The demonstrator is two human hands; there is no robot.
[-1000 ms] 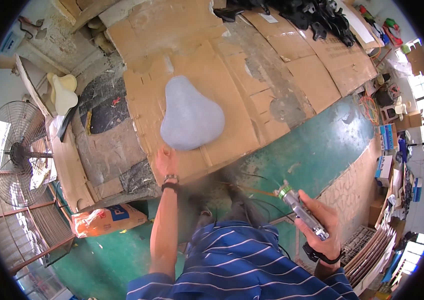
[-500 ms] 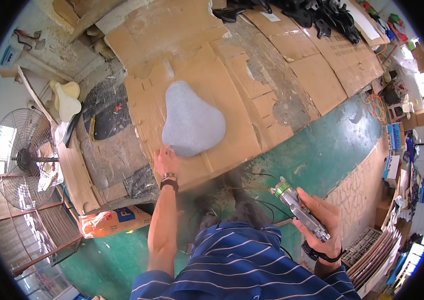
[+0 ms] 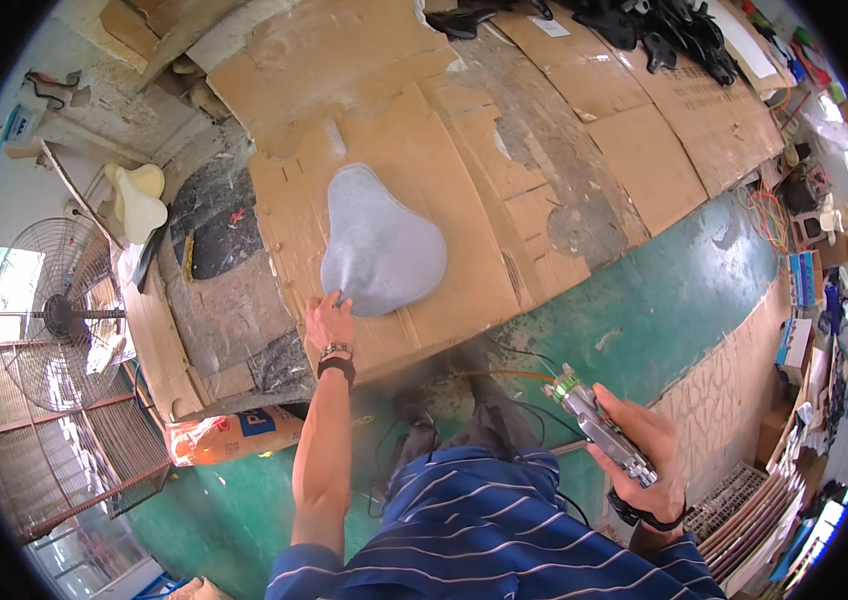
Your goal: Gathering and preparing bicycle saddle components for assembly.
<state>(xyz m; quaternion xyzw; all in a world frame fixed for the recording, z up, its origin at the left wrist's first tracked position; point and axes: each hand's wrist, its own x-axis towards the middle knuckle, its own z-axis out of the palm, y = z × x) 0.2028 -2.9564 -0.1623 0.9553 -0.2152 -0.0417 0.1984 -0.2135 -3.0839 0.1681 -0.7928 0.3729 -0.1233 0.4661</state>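
Observation:
A grey, smooth-topped bicycle saddle lies on the cardboard, its narrow nose pointing away from me and its wide end close to the table's near edge. My left hand pinches the saddle's near left rim between thumb and fingers, and creases run in the grey surface by the fingertips. What lies under that rim is hidden. Off the table to the right, my right hand is wrapped round a metal spray gun with a green ring near its nozzle. The gun tilts up and to the left, apart from the saddle.
Brown cardboard covers the worn table. Black parts are heaped at its far right. Two cream saddle shapes stand by a wire-caged fan on the left. An orange bag lies below the table edge; a thin hose trails near my legs.
My left fingers have closed more on the saddle's rim, and creases show there now. The saddle has shifted very slightly left. My right hand keeps the spray gun nearly in place, turned a little.

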